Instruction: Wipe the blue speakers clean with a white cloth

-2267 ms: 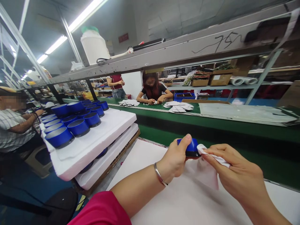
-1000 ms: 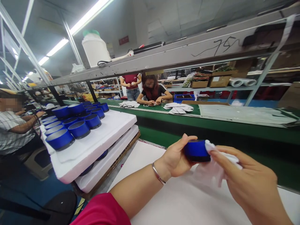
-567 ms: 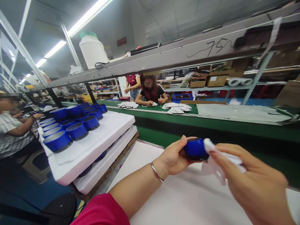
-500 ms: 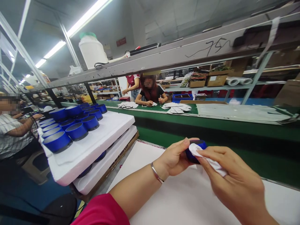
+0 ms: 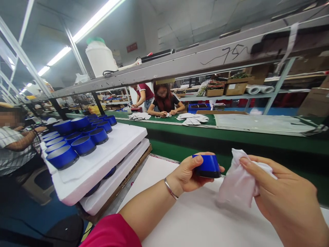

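My left hand (image 5: 189, 173) is closed around a small blue round housing with a black base (image 5: 207, 166), thumb on its near side and fingers behind and under it. To the right, my right hand (image 5: 282, 192) pinches a crumpled white cloth (image 5: 238, 181) that hangs down, apart from the housing. Both hands are above a white work surface (image 5: 195, 219). On the left, several similar blue housings (image 5: 83, 145) stand on a white foam tray (image 5: 120, 140).
Another foam tray (image 5: 102, 193) lies beneath the first, with more blue parts between. A green conveyor (image 5: 164, 140) runs behind the work surface. Across it a co-worker (image 5: 164, 101) sits by white pieces (image 5: 192, 118). A grey shelf beam (image 5: 159, 68) crosses overhead. Another person (image 5: 15, 147) sits at left.
My right hand has drawn the cloth off the housing and moved right. In my left hand the housing has turned, so its blue side now faces me.
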The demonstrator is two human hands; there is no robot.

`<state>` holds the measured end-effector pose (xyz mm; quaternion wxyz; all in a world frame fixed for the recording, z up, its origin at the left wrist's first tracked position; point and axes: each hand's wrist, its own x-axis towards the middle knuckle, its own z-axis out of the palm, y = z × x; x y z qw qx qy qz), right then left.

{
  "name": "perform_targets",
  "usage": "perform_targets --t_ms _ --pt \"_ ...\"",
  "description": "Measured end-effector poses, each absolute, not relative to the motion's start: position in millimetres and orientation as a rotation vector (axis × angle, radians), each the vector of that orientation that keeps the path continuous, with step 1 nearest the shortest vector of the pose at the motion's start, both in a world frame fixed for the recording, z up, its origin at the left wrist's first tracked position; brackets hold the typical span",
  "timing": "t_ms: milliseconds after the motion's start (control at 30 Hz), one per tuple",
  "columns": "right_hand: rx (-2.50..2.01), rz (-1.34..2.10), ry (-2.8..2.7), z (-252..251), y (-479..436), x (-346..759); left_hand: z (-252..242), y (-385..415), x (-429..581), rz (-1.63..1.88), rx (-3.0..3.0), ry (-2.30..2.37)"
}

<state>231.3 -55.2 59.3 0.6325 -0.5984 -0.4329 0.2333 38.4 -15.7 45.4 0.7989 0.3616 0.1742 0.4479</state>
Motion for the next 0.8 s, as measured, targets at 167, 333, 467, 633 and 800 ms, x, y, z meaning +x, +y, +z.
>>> perform_targets --t_ms 167,333,467,633,800 --pt "-1.199 0.223 -1.212 62 -78 208 42 -11 42 0.916 0.7 0.296" --pt "-1.281 0.393 -1.226 53 -53 215 36 -5 38 0.857 0.64 0.297" --pt "-1.425 0.532 -0.995 56 -37 237 37 -2 30 0.846 0.809 0.314" --pt "-1.478 0.655 -0.835 74 -43 242 31 15 24 1.12 1.022 0.74" --pt "-1.49 0.827 -0.789 84 -44 238 13 53 22 1.373 1.007 1.249"
